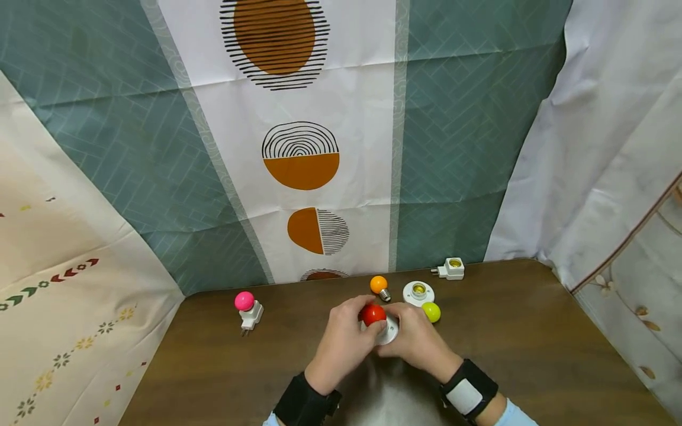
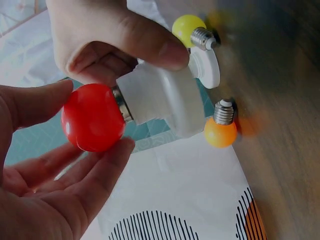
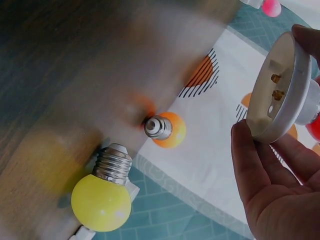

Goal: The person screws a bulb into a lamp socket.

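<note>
A red bulb (image 1: 374,314) is pinched between the thumb and fingers of my left hand (image 1: 345,332). My right hand (image 1: 418,338) grips a round white lamp socket (image 2: 150,95) by the rim of its base. In the left wrist view the red bulb's metal cap sits partly inside the socket's mouth, with a band of metal showing. The socket is lifted off the table and tilted; its hollow underside (image 3: 272,95) with brass screws faces the right wrist camera. How deep the thread goes in is hidden.
An orange bulb (image 1: 379,284) and a yellow-green bulb (image 1: 431,312) lie loose just beyond the hands, near a second round white socket (image 1: 411,294). A white plug-in socket (image 1: 454,270) lies at the back edge. Far left, a pink bulb (image 1: 244,300) sits in another plug-in socket (image 1: 251,317).
</note>
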The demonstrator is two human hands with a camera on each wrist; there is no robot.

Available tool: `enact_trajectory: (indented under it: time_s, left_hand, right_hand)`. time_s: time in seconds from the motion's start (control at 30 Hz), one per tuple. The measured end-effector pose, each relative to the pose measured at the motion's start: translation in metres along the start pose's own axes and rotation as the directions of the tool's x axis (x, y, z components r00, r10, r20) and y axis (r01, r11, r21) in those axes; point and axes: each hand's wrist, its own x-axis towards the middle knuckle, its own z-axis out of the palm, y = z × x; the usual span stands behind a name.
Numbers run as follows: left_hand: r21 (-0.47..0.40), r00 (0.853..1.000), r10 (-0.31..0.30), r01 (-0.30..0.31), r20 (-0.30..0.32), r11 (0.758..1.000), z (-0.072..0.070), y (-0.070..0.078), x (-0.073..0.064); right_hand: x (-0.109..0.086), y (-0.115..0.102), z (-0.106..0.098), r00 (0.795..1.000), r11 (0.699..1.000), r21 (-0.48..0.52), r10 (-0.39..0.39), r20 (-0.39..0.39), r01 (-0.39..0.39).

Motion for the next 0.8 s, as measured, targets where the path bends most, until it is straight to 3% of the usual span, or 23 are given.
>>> enact_trajectory:
  time_s: [0.2,0.4,0.8]
  left_hand:
    - [-0.022,0.998,-0.022,0.021,-0.065,1.000,0.0037,-0.0009,-0.0035]
    - [-0.020,0.997,-0.065,0.064,-0.043,0.998,0.0054,-0.0009,-0.0034]
    - [-0.013,0.999,-0.046,0.046,0.006,0.999,0.0040,-0.0023,-0.0001]
  right_hand:
    - [-0.0018,-0.0006,0.0015,1.000,1.000,0.018,0.009,-0.025,-0.009]
    - [-0.0046,-0.0022,0.0031,1.000,0.999,0.019,0.029,0.012,-0.029]
    - [-0.0016,-0.0005,0.0011,1.000,1.000,-0.030,-0.008,0.029,0.009]
